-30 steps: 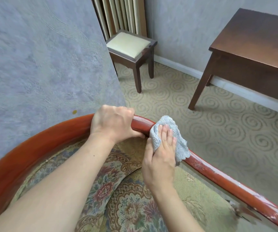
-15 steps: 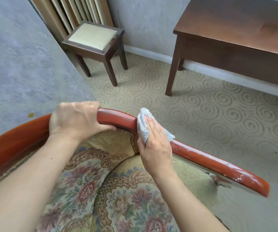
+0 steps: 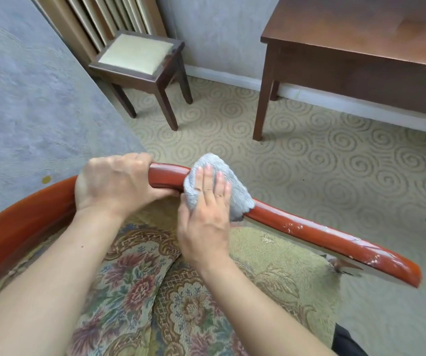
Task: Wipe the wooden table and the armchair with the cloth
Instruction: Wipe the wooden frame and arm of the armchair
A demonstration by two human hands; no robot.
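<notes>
Soft, even daylight; sharp centre, bent edges.
A pale sheen lies on the table (image 3: pixel 376 34) top and a glossy highlight runs along the rail (image 3: pixel 309 235); shadows stay faint, fingertips (image 3: pixel 208 170) blur slightly, and straight lines bow toward the corners.

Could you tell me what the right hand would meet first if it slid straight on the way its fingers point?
Only the cloth under the right hand, then, judging loosely, open air above the carpet.

Glossy, chipped red wooden armchair rail (image 3: pixel 309 232), woven floral upholstery (image 3: pixel 140 286), fluffy grey cloth (image 3: pixel 240 199).
</notes>
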